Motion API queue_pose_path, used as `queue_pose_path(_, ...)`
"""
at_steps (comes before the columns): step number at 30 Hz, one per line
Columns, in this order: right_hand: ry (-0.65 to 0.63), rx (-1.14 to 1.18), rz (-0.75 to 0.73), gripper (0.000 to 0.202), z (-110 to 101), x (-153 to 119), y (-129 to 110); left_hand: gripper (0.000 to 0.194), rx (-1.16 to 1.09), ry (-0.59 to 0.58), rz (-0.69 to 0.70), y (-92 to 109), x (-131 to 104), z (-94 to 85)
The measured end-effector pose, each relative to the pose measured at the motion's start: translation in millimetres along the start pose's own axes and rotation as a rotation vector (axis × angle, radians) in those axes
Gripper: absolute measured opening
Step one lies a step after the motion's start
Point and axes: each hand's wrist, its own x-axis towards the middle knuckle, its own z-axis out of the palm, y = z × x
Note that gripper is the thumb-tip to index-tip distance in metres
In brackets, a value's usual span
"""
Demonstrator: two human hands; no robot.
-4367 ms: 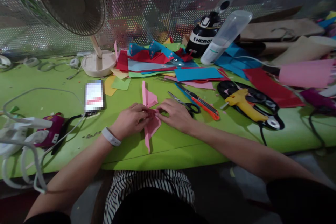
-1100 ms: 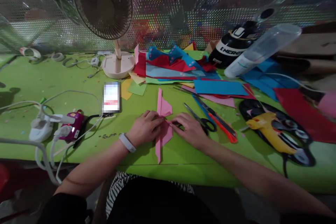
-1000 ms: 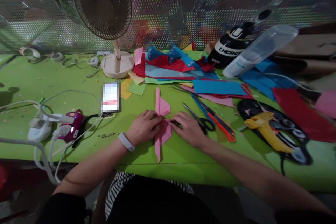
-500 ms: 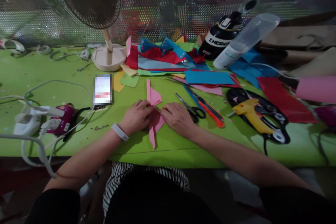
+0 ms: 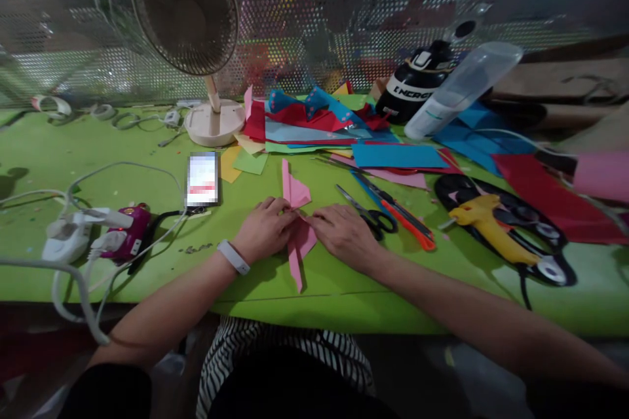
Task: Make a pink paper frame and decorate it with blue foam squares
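A folded piece of pink paper (image 5: 305, 242) lies on the green table, with a long narrow strip running toward the front edge and a wider flap at its upper right. My left hand (image 5: 265, 229) is closed on the middle of the paper from the left, a white band round its wrist. From the right, my right hand (image 5: 344, 236) pinches the paper's edge close to the left fingertips. Fingers cover the part of the paper between the hands. Black scissors (image 5: 378, 219) lie just right of my right hand.
An orange cutter (image 5: 410, 222) and a yellow glue gun (image 5: 491, 229) lie to the right. A phone (image 5: 202, 180), cables and a power strip (image 5: 69, 236) are left. Behind stand a fan (image 5: 216, 124), coloured papers (image 5: 398, 155) and a black bottle (image 5: 410, 88).
The whole view has shifted, so the table and items appear slightly lower and further right. Both hands stay on the pink paper, with little visible change in their grip.
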Motion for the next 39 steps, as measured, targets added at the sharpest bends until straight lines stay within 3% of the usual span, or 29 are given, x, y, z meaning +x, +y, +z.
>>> queue_pose_path(5, -0.004, 0.023, 0.007, 0.026, -0.6, 0.9, 1.0, 0.025, 0.011, -0.013, 0.022, 1.5, -0.3, -2.3)
queue_pose_path(10, 0.008, 0.236, 0.179, 0.021, 0.0, 3.1, 5.6, 0.028, 0.015, 0.005, 0.019, -0.5, 0.5, -0.8)
queue_pose_path(14, 0.009, 0.255, 0.244, 0.022, 0.2, 3.2, 8.2, 0.032, -0.007, 0.006, 0.03, -2.5, 1.4, 0.0)
queue_pose_path(22, -0.003, 0.085, 0.177, 0.029, -0.2, 2.8, 4.7, 0.029, 0.025, 0.003, 0.024, 0.8, 2.3, -3.0)
queue_pose_path(29, 0.015, 0.128, 0.183, 0.028, -0.8, 1.8, 4.2, 0.026, 0.035, -0.016, 0.023, 2.6, 1.5, -4.6)
queue_pose_path(39, 0.165, -0.004, -0.016, 0.021, -0.3, 0.3, 3.9, 0.025, 0.116, 0.002, 0.062, 3.0, 0.3, -5.0)
